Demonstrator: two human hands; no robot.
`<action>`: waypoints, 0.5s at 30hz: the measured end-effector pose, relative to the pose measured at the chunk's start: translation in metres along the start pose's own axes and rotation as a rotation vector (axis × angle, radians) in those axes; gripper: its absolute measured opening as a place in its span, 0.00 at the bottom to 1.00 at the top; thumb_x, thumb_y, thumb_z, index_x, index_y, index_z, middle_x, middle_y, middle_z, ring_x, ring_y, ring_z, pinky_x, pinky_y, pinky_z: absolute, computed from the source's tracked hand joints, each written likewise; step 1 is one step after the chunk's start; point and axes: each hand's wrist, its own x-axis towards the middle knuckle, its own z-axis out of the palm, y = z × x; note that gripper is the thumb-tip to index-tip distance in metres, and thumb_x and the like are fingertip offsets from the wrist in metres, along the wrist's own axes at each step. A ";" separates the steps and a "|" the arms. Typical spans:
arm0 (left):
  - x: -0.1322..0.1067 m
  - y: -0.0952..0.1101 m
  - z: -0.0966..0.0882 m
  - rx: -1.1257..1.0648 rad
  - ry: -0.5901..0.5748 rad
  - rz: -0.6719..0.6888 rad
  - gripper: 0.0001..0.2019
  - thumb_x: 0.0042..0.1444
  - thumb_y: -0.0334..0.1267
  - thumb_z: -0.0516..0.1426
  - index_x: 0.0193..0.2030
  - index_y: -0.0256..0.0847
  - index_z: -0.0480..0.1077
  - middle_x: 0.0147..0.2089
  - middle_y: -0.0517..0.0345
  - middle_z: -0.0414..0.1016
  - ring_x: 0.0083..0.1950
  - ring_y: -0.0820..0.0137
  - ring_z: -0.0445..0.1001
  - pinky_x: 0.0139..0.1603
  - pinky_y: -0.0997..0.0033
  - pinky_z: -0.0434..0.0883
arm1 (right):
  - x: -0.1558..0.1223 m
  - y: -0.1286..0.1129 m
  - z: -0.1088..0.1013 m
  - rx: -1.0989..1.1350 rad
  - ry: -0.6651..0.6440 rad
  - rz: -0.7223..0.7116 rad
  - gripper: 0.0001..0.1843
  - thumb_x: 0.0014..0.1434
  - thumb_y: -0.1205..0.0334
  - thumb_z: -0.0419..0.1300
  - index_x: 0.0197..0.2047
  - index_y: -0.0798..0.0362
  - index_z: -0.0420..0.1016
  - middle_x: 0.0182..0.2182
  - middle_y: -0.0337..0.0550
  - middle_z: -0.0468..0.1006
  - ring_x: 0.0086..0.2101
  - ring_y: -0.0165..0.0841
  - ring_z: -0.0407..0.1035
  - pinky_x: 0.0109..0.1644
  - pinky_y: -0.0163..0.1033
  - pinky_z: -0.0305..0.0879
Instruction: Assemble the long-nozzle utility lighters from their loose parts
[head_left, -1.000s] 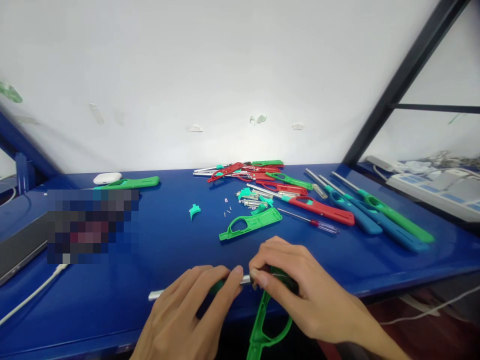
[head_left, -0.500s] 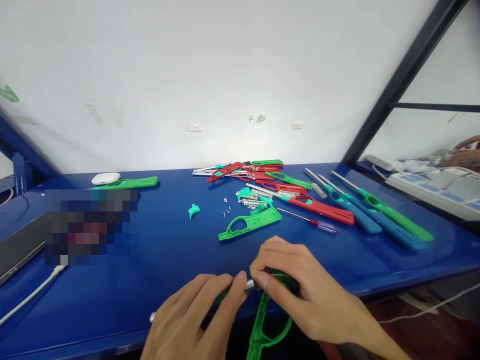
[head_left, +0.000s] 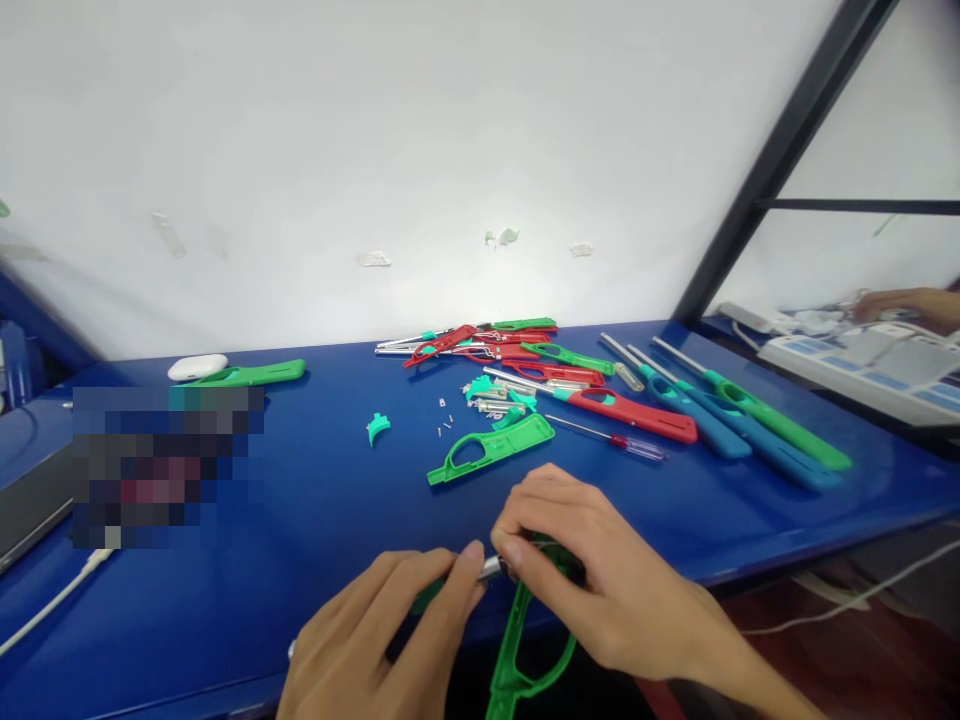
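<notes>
Near the table's front edge, my left hand point(head_left: 382, 635) is closed around a metal lighter tube point(head_left: 490, 568), whose short silvery stretch shows between the two hands. Thumb and fingers of my right hand point(head_left: 600, 570) pinch the tube's other end, where a dark piece and a thin wire are partly covered. Below that hand hangs a green lighter handle half point(head_left: 514, 672) with a trigger loop. Another green handle half point(head_left: 491, 450) lies beyond my hands, inner side up. Tiny screws point(head_left: 445, 425) and a turquoise trigger piece point(head_left: 379, 428) lie left of it.
A screwdriver point(head_left: 607, 437) rests beside an assembled red lighter point(head_left: 637, 415); blue and green lighters point(head_left: 780, 415) lie further right. Opened lighters point(head_left: 487, 350) are heaped by the wall. A white case point(head_left: 198, 367) sits back left. Another person's hand point(head_left: 915, 305) shows beyond the power strips.
The view has shifted slightly, so the table's things appear a little further left. Both hands keep the same grip on the tube and handle parts.
</notes>
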 end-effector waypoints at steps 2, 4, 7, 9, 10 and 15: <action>-0.002 -0.001 0.002 -0.021 -0.002 -0.025 0.13 0.72 0.26 0.54 0.52 0.37 0.81 0.44 0.54 0.85 0.43 0.68 0.84 0.45 0.70 0.76 | -0.001 0.001 0.000 0.002 0.011 0.002 0.12 0.75 0.64 0.53 0.36 0.50 0.68 0.32 0.34 0.75 0.35 0.32 0.66 0.46 0.41 0.61; -0.005 -0.002 0.003 -0.048 -0.011 -0.070 0.12 0.73 0.27 0.55 0.54 0.37 0.80 0.45 0.54 0.85 0.43 0.70 0.83 0.47 0.72 0.76 | -0.002 0.002 0.000 0.005 0.026 -0.002 0.12 0.75 0.65 0.53 0.36 0.50 0.67 0.32 0.34 0.74 0.35 0.31 0.65 0.46 0.41 0.60; -0.006 -0.002 0.003 -0.075 -0.009 -0.111 0.11 0.73 0.29 0.56 0.54 0.37 0.80 0.45 0.55 0.85 0.42 0.72 0.83 0.46 0.74 0.76 | -0.001 0.002 0.001 0.004 0.023 0.000 0.12 0.74 0.65 0.53 0.36 0.50 0.67 0.32 0.34 0.74 0.34 0.31 0.65 0.45 0.41 0.60; -0.004 -0.001 0.003 -0.065 0.006 -0.090 0.11 0.74 0.30 0.55 0.51 0.37 0.81 0.43 0.55 0.85 0.41 0.72 0.83 0.44 0.73 0.76 | 0.001 0.000 0.002 -0.005 0.006 0.009 0.12 0.74 0.64 0.53 0.35 0.50 0.67 0.32 0.35 0.75 0.35 0.32 0.65 0.45 0.41 0.60; -0.003 0.000 0.003 -0.051 0.016 -0.076 0.11 0.74 0.31 0.55 0.50 0.38 0.81 0.42 0.55 0.85 0.40 0.71 0.84 0.44 0.73 0.77 | 0.002 0.000 0.002 -0.008 -0.003 0.013 0.12 0.75 0.64 0.53 0.35 0.50 0.68 0.32 0.35 0.75 0.35 0.32 0.65 0.45 0.41 0.60; 0.001 0.003 0.006 0.008 0.045 -0.054 0.12 0.74 0.32 0.55 0.48 0.39 0.81 0.40 0.56 0.86 0.38 0.69 0.85 0.40 0.71 0.78 | 0.004 -0.001 0.001 -0.019 -0.001 -0.009 0.11 0.71 0.68 0.55 0.34 0.50 0.67 0.31 0.35 0.74 0.35 0.32 0.65 0.46 0.40 0.60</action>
